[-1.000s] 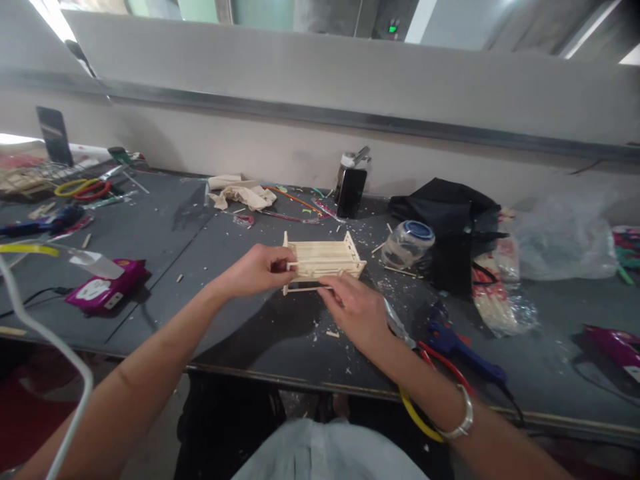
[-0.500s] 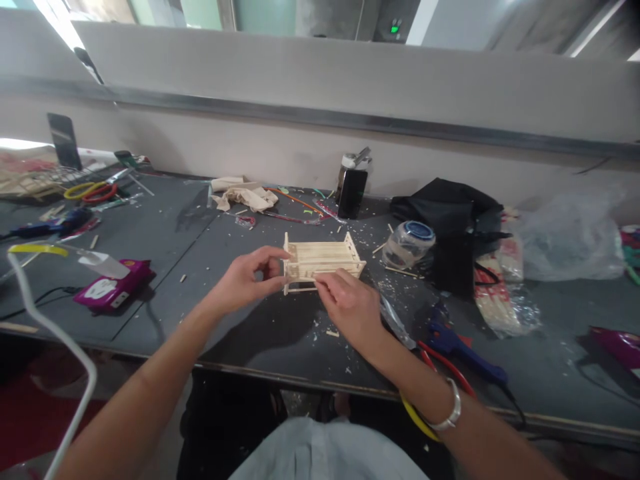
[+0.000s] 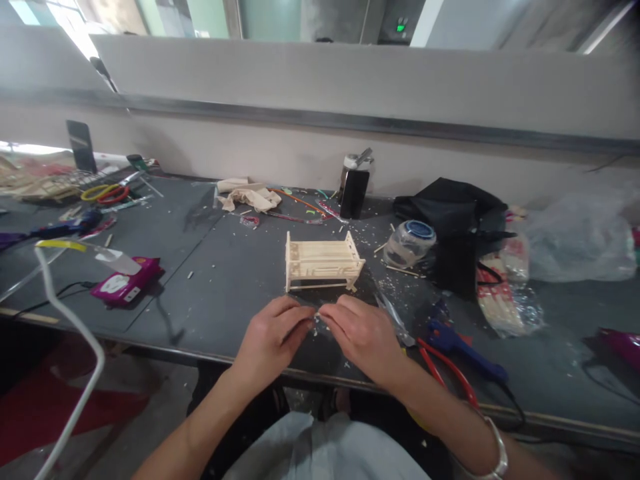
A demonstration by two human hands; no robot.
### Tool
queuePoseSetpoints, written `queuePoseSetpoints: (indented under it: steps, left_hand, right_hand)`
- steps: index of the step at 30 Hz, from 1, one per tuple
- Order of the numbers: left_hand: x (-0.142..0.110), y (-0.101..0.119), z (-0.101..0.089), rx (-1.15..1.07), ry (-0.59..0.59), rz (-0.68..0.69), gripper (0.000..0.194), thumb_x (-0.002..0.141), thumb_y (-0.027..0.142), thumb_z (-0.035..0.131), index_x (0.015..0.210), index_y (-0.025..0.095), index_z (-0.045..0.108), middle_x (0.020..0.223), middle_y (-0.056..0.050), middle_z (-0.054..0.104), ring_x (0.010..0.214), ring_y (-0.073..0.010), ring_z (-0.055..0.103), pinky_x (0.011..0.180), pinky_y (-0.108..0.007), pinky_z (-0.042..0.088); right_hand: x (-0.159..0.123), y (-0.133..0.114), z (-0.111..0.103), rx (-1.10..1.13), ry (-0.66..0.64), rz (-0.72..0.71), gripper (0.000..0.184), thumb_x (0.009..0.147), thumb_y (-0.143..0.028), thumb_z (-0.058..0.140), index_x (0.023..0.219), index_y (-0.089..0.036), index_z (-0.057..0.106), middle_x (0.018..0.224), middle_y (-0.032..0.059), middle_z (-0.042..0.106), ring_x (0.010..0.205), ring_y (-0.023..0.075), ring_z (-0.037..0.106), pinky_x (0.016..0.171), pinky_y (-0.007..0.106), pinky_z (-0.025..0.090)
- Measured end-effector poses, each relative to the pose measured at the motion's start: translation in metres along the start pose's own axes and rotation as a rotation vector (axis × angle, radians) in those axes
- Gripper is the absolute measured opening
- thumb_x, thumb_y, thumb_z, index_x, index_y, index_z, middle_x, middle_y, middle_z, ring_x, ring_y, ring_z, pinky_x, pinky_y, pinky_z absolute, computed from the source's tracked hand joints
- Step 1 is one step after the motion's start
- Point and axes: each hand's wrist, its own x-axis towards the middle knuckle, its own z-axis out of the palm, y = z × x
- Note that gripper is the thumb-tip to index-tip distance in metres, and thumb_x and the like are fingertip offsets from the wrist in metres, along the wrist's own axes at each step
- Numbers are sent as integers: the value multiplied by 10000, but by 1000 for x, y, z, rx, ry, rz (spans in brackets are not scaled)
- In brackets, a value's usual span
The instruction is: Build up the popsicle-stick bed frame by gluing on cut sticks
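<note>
Beneath your hands [image 3: 273,337] spreads a flat dark grey worktable [image 3: 230,273]; beyond them rises a pale grey partition wall [image 3: 250,73], bright white light [image 3: 77,37] to its left.

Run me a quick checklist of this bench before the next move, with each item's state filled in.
1. Wooden stick frame standing upright on the table: ok.
2. Left hand and right hand off the frame: ok, both are in front of it, fingertips close together.
3. Small piece pinched between the fingertips: cannot tell, too small to make out.
4. Tabletop free of scraps: not ok, loose wood pieces and crumbs lie about.
5. Blue glue gun cool: cannot tell.
</note>
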Motion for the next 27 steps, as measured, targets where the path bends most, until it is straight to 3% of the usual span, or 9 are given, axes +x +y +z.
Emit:
queuePoseSetpoints:
  steps: [4,7,10,13,15,19,22,25,27]
  left_hand:
    - [-3,11,14,11,-83,-63,171,892,199,505,934,205,672,889,-53,598,784,-139,575,686,-246,473]
    - [-5,19,29,-106,-162,-146,182,892,196,489,871,194,669,850,-48,615,779,-146,579,692,-255,465]
    - [-6,27,40,-448,-168,-441,130,852,242,552,858,180,666,736,-24,601,656,-128,558,590,-236,449]
    - [-4,35,44,-939,-112,-824,229,804,335,631,963,172,660,680,5,566,513,-78,476,472,-199,395]
    - [-2,39,44,-1171,-89,-945,279,762,355,690,956,155,677,692,2,561,511,-57,458,469,-183,383]
    - [2,43,45,-1386,-144,-1007,249,725,303,746,883,115,710,731,-30,569,576,-51,484,516,-163,406]
    - [3,45,49,-1437,-187,-1005,209,730,269,741,864,112,708,735,-34,570,583,-55,499,534,-168,425]
    - [5,45,49,-1370,-198,-960,163,756,276,704,836,136,686,699,-20,566,569,-69,505,529,-184,428]
    - [7,40,46,-1154,-118,-874,138,781,282,667,839,158,674,663,-6,562,558,-79,506,539,-199,434]
  right_hand:
    - [-18,1,0,0,-9,10,265,952,-234,413,834,-197,648,686,10,565,648,146,531,597,263,336]
    - [-34,2,-1,45,-45,64,262,956,-237,403,842,-209,638,706,8,586,664,142,559,614,253,370]
    - [-60,11,-10,72,-17,260,200,944,-324,439,955,-216,607,767,11,618,694,146,595,639,246,426]
    - [-100,30,-23,-128,66,447,374,897,-432,478,1145,-159,539,866,84,640,809,231,612,727,341,480]
    - [-129,41,-28,-192,-14,466,422,865,-445,504,1183,-169,527,1001,127,637,930,291,599,794,419,483]
    - [-158,51,-26,-73,-132,518,482,808,-304,520,1266,-157,493,1020,142,625,948,307,594,832,476,484]
    - [-154,53,-27,106,-151,715,595,736,-190,493,1325,-125,434,1020,148,612,944,294,600,859,488,472]
    - [-144,53,-35,570,-154,909,643,715,-258,569,1330,-169,403,981,103,627,876,242,630,791,400,515]
    - [-140,49,-42,904,-132,1012,652,705,-354,644,1301,-211,420,878,48,623,683,168,620,598,288,519]
